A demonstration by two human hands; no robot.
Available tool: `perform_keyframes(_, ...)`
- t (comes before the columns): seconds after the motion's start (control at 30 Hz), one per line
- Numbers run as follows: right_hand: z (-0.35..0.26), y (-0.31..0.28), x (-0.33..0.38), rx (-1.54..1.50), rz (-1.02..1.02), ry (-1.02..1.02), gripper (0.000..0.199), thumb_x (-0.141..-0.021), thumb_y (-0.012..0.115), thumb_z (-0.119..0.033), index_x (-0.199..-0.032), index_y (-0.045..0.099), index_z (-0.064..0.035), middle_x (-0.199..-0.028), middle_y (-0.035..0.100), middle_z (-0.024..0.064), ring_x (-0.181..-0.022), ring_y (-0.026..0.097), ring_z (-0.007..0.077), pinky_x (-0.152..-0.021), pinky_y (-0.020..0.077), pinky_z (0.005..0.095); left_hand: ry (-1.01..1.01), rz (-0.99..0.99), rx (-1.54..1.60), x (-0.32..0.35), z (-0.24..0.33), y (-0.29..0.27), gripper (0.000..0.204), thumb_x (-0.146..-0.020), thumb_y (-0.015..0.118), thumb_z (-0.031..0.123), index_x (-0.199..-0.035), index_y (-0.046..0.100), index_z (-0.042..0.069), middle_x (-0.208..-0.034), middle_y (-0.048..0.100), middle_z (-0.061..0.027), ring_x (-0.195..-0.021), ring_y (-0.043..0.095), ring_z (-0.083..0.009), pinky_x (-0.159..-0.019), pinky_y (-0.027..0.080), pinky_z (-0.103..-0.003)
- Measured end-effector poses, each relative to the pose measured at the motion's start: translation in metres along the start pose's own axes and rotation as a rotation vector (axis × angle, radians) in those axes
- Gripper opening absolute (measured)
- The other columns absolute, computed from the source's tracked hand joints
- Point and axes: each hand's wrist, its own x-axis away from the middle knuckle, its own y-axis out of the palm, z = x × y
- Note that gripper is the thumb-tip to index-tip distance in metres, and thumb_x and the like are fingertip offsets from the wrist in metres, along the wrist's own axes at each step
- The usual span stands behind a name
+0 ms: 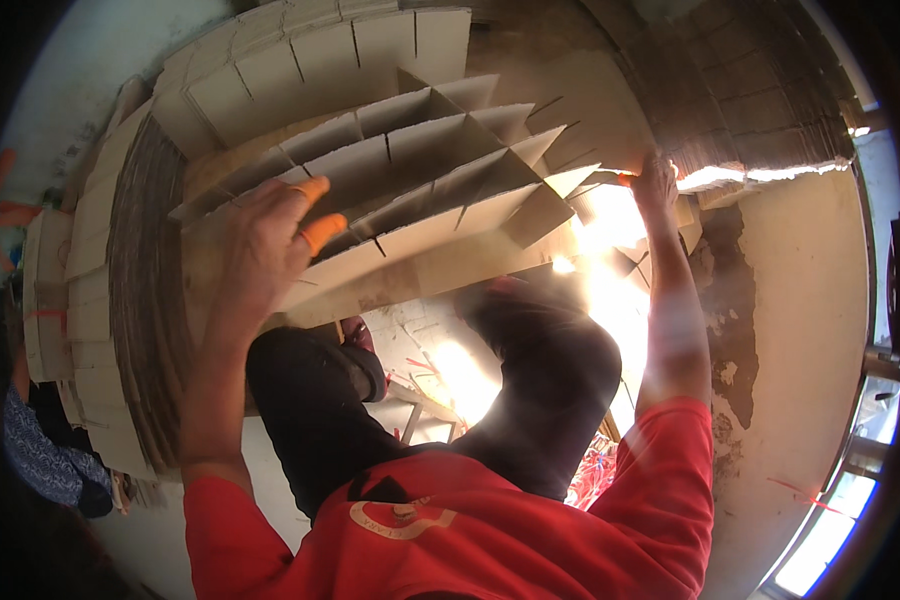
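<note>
A cardboard divider grid of slotted, interlocking strips stands on a wooden board in front of me. My left hand is over its near left end, with orange covers on two fingertips. Those fingers are apart, and no strip shows gripped between them. Beyond the grid's right end, my right hand has its fingers closed, with an orange covering at one tip. They meet the end of a cardboard strip there; strong glare hides part of this grip.
Stacked slotted cardboard sheets stand at the back, along the left and at the upper right. A stained wall rises on the right. Red strands lie below by my leg. Another person's patterned clothing shows at far left.
</note>
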Motion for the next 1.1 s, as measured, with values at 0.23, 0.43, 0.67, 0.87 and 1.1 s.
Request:
perform_keyframes(0.23, 0.028, -0.039, -0.019, -0.156, 0.112, -0.106, 0.032, -0.081, 0.065, -0.026, -0.105, 0.056, -0.0073, -0.097, 0.063, 0.0148, -0.085, 0.059, 0.0340, -0.073, 0.0461, 0.0437, -0.090, -0.218, -0.018, -0.009, -0.027, 0.037, 0.024, -0.078, 0.065, 0.001, -0.101, 0.062, -0.002, -0.081, 0.062, -0.0210, -0.078, 0.061, -0.0382, -0.069, 0.049, -0.038)
perform_keyframes(0.43, -0.069, -0.182, 0.009, -0.710, 0.257, -0.267, 0.036, -0.089, 0.056, -0.018, -0.122, 0.055, -0.0036, -0.095, 0.064, 0.0067, -0.073, 0.058, 0.0150, -0.070, 0.0483, 0.0281, -0.021, -0.130, -0.136, -0.014, -0.045, 0.048, 0.027, -0.076, 0.066, 0.000, -0.102, 0.061, -0.002, -0.085, 0.062, -0.0214, -0.080, 0.060, -0.0377, -0.071, 0.049, -0.038)
perform_keyframes(0.67, -0.150, -0.221, 0.054, -1.093, -0.050, -0.310, 0.046, -0.087, 0.060, -0.002, -0.132, 0.050, -0.0079, -0.099, 0.064, -0.0005, -0.084, 0.056, 0.0055, -0.070, 0.0465, 0.0190, 0.097, 0.149, 0.046, 0.007, 0.003, 0.035, 0.041, -0.070, 0.075, 0.012, -0.105, 0.061, -0.002, -0.098, 0.065, -0.0146, -0.088, 0.061, -0.0308, -0.079, 0.049, -0.038)
perform_keyframes(0.87, -0.168, -0.210, 0.060, -0.886, -0.204, -0.296, 0.049, -0.087, 0.060, -0.003, -0.134, 0.047, -0.0068, -0.111, 0.062, 0.0027, -0.093, 0.055, 0.0077, -0.081, 0.0456, 0.0211, 0.162, 0.061, 0.037, 0.015, 0.018, 0.064, 0.031, -0.069, 0.074, 0.010, -0.095, 0.063, -0.001, -0.089, 0.066, -0.0122, -0.081, 0.063, -0.0277, -0.070, 0.051, -0.036)
perform_keyframes(1.1, -0.178, -0.195, 0.054, -0.919, -0.067, -0.411, 0.051, -0.082, 0.068, -0.011, -0.130, 0.052, -0.0071, -0.076, 0.066, 0.0063, -0.069, 0.054, 0.0032, -0.067, 0.0477, 0.0207, 0.059, 0.060, 0.085, 0.016, 0.012, 0.082, 0.017, -0.071, 0.070, 0.003, -0.087, 0.064, 0.003, -0.080, 0.066, -0.0110, -0.073, 0.064, -0.0271, -0.062, 0.051, -0.036)
